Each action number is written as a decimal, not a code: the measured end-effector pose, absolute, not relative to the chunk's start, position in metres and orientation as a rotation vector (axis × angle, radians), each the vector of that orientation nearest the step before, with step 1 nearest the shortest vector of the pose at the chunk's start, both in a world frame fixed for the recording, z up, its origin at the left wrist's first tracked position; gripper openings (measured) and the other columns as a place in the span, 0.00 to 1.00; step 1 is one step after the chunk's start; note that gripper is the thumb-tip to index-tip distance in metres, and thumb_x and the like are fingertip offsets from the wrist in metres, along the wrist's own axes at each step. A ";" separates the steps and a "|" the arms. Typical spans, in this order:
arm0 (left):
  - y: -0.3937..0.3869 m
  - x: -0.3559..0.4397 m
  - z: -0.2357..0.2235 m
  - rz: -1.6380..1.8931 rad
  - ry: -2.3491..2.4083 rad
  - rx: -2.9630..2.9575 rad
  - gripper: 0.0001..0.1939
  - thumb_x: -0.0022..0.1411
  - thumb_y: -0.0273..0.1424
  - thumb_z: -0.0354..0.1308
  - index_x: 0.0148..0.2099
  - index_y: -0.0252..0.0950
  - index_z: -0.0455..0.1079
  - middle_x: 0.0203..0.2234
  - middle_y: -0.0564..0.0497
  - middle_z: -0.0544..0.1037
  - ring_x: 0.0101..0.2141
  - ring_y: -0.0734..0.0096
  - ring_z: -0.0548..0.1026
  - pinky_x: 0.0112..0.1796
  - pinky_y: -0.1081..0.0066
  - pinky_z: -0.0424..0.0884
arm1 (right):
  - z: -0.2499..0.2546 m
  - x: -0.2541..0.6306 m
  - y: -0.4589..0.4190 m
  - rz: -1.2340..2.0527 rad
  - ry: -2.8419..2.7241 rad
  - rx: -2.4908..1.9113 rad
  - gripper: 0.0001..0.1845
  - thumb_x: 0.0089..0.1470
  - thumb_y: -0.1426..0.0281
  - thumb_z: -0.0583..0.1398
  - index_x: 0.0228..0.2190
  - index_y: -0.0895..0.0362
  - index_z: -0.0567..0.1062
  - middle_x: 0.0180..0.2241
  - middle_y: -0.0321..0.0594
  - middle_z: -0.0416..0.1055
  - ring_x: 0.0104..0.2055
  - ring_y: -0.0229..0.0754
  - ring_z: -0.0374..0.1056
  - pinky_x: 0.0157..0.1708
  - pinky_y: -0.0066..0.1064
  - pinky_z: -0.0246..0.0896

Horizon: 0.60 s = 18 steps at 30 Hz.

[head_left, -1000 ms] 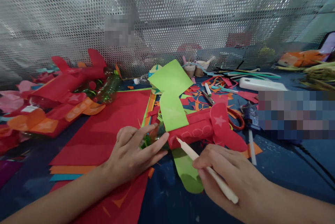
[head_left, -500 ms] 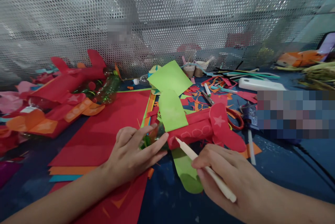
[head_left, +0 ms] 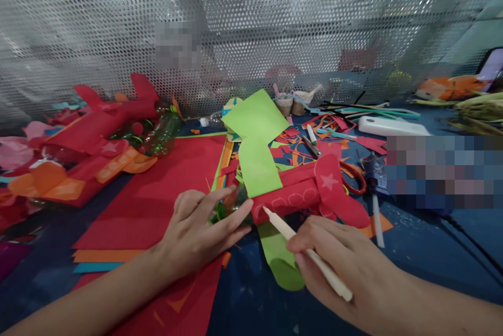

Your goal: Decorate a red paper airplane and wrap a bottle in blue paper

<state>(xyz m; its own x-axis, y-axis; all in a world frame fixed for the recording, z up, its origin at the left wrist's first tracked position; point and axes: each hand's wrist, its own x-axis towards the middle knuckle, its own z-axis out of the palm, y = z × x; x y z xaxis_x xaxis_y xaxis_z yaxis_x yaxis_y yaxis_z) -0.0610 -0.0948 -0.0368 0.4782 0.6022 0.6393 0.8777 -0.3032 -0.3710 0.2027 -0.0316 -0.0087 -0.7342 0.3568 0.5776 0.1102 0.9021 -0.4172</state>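
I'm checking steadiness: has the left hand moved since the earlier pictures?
No; the left hand shows no clear shift against the red sheet.

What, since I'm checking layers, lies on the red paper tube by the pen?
A flat light green paper strip lies over the red paper tube near its left end, beside pale oval outlines. The strip hides what's beneath.

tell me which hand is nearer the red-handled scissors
Right: the right hand, gripping a pale pen, is on the near side of the scissors; the left hand is farther off, at the red tube's left end.
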 end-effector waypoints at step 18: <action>-0.096 -0.062 -0.036 -0.508 -1.211 -2.028 0.17 0.68 0.39 0.62 0.58 0.45 0.71 0.47 0.44 0.80 0.39 0.58 0.78 0.43 0.59 0.68 | -0.011 0.207 -0.031 0.462 -2.406 -0.306 0.11 0.62 0.80 0.50 0.35 0.56 0.69 0.27 0.34 0.72 0.27 0.34 0.68 0.29 0.22 0.64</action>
<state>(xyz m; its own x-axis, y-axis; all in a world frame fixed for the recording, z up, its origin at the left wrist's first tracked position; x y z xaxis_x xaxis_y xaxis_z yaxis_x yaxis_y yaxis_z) -0.0618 -0.0956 -0.0357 0.4837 0.5959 0.6410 0.8749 -0.3090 -0.3729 0.2068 -0.0314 -0.0112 -0.7550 0.3321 0.5654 0.0990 0.9101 -0.4023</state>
